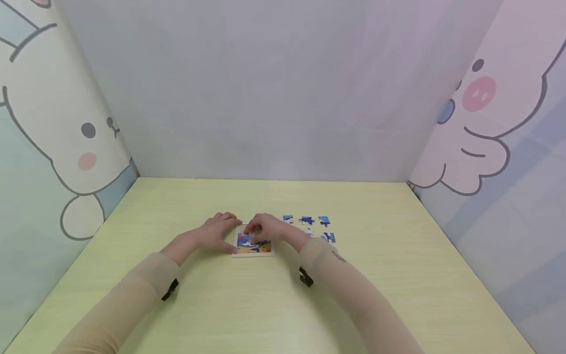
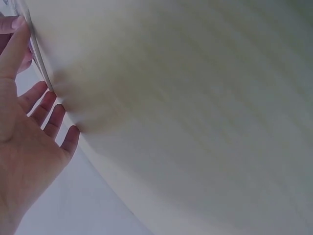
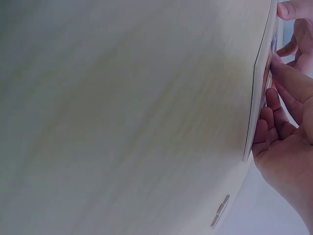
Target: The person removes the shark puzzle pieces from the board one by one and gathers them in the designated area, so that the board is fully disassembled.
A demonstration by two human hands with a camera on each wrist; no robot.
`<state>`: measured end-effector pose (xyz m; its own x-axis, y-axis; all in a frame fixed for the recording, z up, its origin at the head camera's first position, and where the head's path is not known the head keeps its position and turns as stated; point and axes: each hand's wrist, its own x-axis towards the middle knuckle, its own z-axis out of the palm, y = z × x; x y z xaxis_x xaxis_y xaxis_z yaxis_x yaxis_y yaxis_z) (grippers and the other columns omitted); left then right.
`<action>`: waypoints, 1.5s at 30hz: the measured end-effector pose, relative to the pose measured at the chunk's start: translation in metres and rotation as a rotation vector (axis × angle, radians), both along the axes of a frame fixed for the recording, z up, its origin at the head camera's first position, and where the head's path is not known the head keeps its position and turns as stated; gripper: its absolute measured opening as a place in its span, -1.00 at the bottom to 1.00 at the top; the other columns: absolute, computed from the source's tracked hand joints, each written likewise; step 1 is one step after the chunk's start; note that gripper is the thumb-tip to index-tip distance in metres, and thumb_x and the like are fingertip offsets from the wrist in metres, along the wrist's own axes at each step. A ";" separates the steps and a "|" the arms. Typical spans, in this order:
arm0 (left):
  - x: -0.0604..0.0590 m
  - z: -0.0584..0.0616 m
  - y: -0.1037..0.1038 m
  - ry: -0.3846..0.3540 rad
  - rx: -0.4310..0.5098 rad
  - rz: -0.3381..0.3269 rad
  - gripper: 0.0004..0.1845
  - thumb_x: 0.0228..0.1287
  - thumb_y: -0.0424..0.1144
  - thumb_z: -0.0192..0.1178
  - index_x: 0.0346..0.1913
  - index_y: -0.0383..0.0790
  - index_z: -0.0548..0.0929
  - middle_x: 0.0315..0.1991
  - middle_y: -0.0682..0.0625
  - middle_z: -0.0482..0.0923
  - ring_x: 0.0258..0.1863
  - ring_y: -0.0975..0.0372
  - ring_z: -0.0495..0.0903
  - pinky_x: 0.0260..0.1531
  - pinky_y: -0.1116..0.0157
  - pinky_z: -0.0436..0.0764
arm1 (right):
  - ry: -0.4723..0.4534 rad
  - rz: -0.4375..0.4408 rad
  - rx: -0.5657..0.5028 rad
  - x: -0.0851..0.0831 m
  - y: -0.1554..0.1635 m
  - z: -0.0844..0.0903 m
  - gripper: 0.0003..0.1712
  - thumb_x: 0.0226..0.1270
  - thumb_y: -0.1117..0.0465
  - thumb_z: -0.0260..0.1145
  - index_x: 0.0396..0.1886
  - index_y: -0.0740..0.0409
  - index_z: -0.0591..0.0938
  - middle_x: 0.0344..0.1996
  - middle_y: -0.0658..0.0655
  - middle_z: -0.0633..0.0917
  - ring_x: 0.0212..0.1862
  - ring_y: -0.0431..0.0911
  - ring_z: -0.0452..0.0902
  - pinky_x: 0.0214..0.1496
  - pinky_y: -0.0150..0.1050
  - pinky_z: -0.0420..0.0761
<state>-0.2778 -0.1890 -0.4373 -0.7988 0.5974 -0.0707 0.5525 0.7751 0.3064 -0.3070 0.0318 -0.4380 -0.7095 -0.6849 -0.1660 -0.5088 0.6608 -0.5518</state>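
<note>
A small jigsaw puzzle in a pale frame lies on the table, its picture blue above and orange-yellow below. My left hand rests at the frame's left side, thumb on the lower left corner and fairly straight fingers by the upper left. In the left wrist view, that hand touches the frame's edge. Over the picture, my right hand has curled fingers and pinches at a puzzle piece, mostly hidden beneath them. The right wrist view shows this hand with its fingertips down at the puzzle surface.
Several loose blue and white puzzle pieces lie right of the frame, some partly behind the right wrist. The pale yellow table meets a plain back wall and side walls with cartoon animals.
</note>
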 end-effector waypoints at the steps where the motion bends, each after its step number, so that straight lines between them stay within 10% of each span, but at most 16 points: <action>1: 0.000 0.000 0.000 -0.002 -0.004 0.000 -0.08 -0.03 0.26 0.33 0.33 -0.21 0.35 0.29 -0.16 0.28 0.26 -0.06 0.22 0.16 -0.19 0.27 | 0.000 0.002 -0.005 0.000 0.000 0.000 -0.68 0.17 0.13 0.41 -0.05 -0.08 0.64 -0.16 -0.11 0.56 -0.13 -0.25 0.42 -0.01 -0.40 0.45; 45: 0.001 0.003 0.001 -0.026 -0.007 0.012 -0.06 -0.05 0.25 0.35 0.35 -0.20 0.33 0.31 -0.18 0.26 0.29 -0.09 0.19 0.18 -0.21 0.24 | -0.050 -0.039 -0.137 0.001 0.025 0.029 -0.88 0.26 0.25 0.31 -0.22 -0.01 0.59 -0.38 -0.08 0.68 -0.27 -0.23 0.56 -0.17 -0.36 0.52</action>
